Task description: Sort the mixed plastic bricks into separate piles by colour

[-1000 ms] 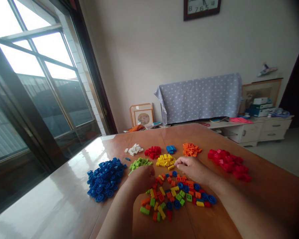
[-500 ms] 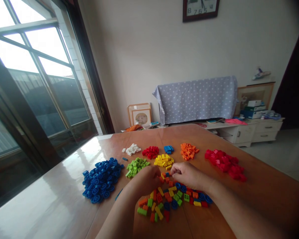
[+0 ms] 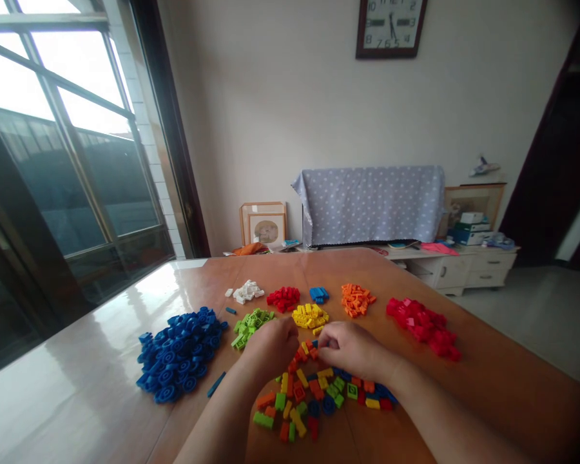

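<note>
The mixed bricks [image 3: 318,389] lie in a loose scatter near the front of the bench [image 3: 96,380], with the left hand [image 3: 278,343] curled over their far left edge and the right hand [image 3: 352,349] at their far right, its thumb and fingers bent close together; whether either hand grips a brick cannot be told. Just beyond the hands sit the yellow pile [image 3: 310,316] and the green pile [image 3: 251,327], with the white pile [image 3: 248,292] and orange pile [image 3: 357,299] farther back. Outermost are the round blue pieces [image 3: 180,354] at left and the large red pile [image 3: 423,327] at right.
</note>
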A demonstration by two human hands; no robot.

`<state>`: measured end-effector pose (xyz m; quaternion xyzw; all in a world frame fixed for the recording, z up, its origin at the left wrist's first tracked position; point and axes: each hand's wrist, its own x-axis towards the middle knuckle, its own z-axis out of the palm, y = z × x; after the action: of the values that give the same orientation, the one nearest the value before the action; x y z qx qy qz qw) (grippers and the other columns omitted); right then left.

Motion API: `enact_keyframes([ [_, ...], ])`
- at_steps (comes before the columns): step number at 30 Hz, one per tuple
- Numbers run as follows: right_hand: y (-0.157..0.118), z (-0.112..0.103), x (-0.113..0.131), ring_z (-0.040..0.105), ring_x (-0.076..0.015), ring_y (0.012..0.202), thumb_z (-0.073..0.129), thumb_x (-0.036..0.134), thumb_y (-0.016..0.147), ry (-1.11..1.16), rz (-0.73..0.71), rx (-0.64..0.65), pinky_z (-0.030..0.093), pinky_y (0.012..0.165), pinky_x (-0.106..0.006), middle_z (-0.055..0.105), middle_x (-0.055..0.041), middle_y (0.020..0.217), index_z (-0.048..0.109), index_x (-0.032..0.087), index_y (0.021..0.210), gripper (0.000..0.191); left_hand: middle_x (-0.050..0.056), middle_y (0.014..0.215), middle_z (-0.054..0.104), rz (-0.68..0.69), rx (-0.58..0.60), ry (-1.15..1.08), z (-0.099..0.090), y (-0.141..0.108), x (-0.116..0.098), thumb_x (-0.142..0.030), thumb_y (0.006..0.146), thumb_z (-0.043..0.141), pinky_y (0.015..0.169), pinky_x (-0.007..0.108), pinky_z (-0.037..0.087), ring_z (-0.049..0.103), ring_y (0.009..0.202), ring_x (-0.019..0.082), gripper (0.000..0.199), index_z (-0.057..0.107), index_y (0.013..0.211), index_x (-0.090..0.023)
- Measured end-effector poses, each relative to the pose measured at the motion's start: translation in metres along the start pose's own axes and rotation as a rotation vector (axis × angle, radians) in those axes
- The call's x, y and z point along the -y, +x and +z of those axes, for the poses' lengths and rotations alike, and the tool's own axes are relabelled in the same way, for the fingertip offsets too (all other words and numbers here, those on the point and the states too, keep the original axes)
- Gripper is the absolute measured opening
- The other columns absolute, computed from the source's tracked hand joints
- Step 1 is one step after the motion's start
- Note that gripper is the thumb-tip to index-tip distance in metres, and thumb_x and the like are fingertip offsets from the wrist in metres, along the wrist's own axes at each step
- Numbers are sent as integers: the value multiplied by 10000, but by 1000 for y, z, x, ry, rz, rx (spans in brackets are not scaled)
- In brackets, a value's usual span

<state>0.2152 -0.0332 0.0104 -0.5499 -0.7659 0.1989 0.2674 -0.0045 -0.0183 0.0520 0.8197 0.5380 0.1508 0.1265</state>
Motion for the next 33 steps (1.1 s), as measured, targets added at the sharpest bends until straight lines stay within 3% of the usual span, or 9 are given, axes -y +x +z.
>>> enact_keyframes([
  [3,13,-9,-27,545,-139,621,616,415,816,157,105,-165,365,566,-230,663,-2,689,683,184,853,243,35,839,680,-5,-13,-4,-1,-1,1,-259,828,496,580,243,312,580,720,160,141,633,821,-228],
  [7,28,-21,-72,581,-158,630,606,431,795,199,228,-410,418,585,-251,677,-11,705,636,181,839,255,35,864,686,-3,-23,-6,3,0,6,-319,850,494,579,245,313,587,728,164,166,638,843,-237],
  [10,32,-24,-92,641,-181,680,610,431,784,220,288,-457,471,618,-268,716,-47,767,646,171,890,283,34,868,690,-15,-15,-2,5,1,9,-335,848,500,575,251,312,596,731,170,173,644,851,-240],
  [15,31,-25,-99,708,-184,730,604,365,798,322,364,-472,534,684,-279,739,-115,959,622,134,1120,397,41,891,700,-26,7,20,4,2,8,-304,849,486,573,256,321,611,750,176,179,650,849,-233],
  [18,30,-27,-97,702,-179,725,597,338,797,288,355,-505,525,683,-275,738,-100,948,628,143,1130,388,47,934,707,-36,31,48,1,1,7,-262,839,478,583,255,342,624,783,183,181,653,870,-229],
  [22,29,-22,-85,636,-169,676,589,359,801,213,283,-479,472,615,-258,709,-39,797,672,174,963,261,49,952,711,-26,72,58,3,2,9,-224,800,488,594,253,369,634,803,190,186,657,877,-231],
  [27,19,1,-42,566,-142,661,559,349,843,182,38,-246,413,597,-236,645,7,722,663,197,842,184,55,911,723,-14,87,47,12,5,13,-206,779,483,638,269,396,647,816,204,214,679,863,-225],
  [33,5,8,4,525,-125,643,697,409,773,-112,-45,-31,302,551,-236,616,14,752,689,226,791,184,76,915,719,-1,130,57,14,5,4,-221,750,519,633,279,383,636,815,216,212,685,881,-202],
])
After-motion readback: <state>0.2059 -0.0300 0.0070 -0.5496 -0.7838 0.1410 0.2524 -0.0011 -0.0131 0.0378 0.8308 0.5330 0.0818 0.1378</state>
